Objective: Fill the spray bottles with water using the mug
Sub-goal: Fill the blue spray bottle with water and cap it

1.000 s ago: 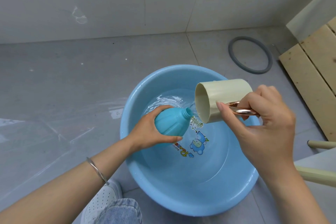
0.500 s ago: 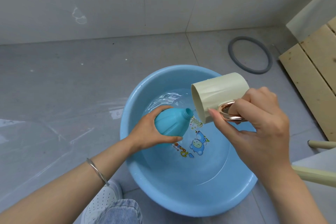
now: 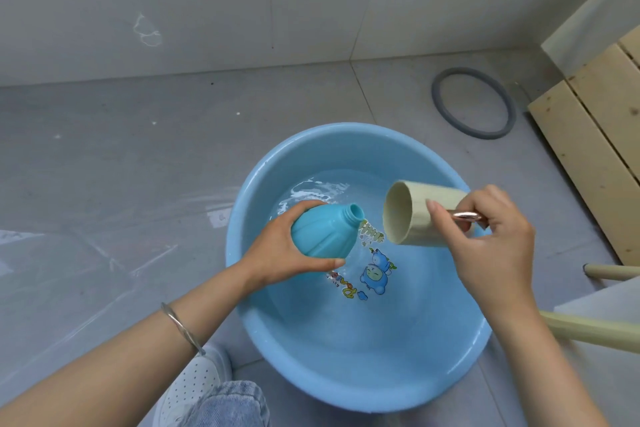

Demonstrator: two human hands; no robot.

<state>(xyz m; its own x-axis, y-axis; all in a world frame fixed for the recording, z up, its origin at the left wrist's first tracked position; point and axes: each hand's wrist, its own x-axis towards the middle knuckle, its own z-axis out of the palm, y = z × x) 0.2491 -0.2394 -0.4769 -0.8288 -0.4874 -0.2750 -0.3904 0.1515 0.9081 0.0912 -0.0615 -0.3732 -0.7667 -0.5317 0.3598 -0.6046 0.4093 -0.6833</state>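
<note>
Spray bottle [image 3: 322,236], uncapped and tilted, is held over the left half of a blue basin [image 3: 242,288], its open neck [image 3: 355,213] aimed toward the basin's right rim. The person's left hand [image 3: 277,253] wraps the bottle's rounded body, fingers and thumb curled around it. The right hand [image 3: 491,246] holds a cream mug [image 3: 415,222] over the right half of the basin, fingers hooked on its rose-gold handle [image 3: 465,216] and thumb pressed on the wall. The mug lies nearly on its side, mouth facing the neck, with a clear gap between them. No stream shows, and no water can be seen inside the mug. Shallow water [image 3: 329,315] lies in the basin bottom. The likely trouble is the mismatch of a wide mug rim against a narrow neck: a fast or off-line pour would probably run down the bottle and back into the basin. Leaning the bottle further could spill whatever it holds, and wet plastic may slip in the grip.
</note>
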